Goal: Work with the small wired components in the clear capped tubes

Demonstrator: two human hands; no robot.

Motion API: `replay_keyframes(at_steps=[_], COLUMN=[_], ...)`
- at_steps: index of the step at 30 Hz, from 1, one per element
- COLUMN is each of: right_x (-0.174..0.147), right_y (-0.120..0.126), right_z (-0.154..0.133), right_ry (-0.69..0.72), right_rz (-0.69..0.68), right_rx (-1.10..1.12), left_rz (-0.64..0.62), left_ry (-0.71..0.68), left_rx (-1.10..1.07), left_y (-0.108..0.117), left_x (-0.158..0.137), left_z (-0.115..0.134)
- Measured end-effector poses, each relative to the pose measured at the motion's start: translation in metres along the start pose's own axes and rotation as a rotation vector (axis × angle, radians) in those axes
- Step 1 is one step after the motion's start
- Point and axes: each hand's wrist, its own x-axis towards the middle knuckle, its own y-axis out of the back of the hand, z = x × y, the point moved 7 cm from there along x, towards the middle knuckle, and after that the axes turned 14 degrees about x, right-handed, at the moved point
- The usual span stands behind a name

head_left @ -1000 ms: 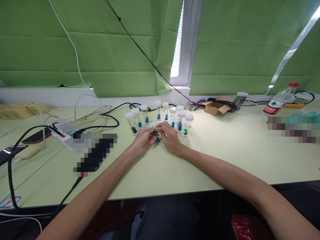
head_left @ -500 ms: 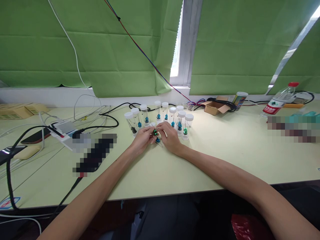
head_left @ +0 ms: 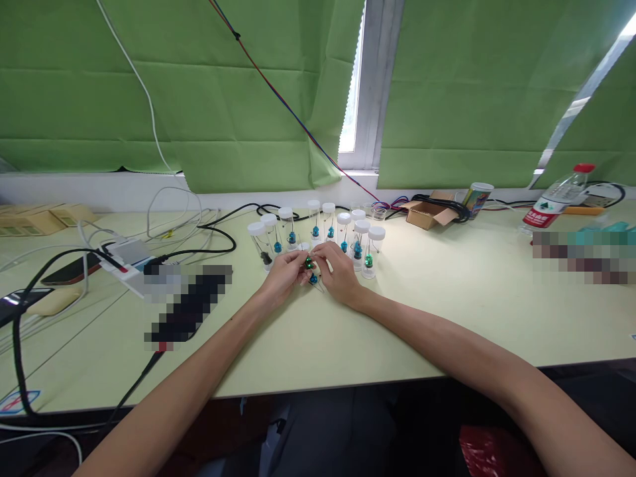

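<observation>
Pale table (head_left: pixel 447 285): our left hand (head_left: pixel 284 275) pinches a green part (head_left: pixel 309 263) before capped tubes (head_left: pixel 371 252); right hand (head_left: pixel 340 270) beside it, grip unclear. Close fingertip work, we judge; next move wants steadiness.

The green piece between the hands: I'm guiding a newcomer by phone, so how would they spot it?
On the pale table, find the left hand and right hand before the white-capped tubes. Between them is the green piece, outside any tube, its colour setting it apart from the blue piece just below.
</observation>
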Motion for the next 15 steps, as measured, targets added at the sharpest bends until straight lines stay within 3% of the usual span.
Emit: replay_keyframes(at_steps=[15], right_x=[-0.001], right_y=[-0.001], right_z=[0.000], right_ry=[0.010], right_rz=[-0.004], right_rx=[-0.041], left_rz=[0.119], left_ry=[-0.248], left_rx=[0.409], left_y=[0.004], left_x=[-0.003], left_z=[0.016])
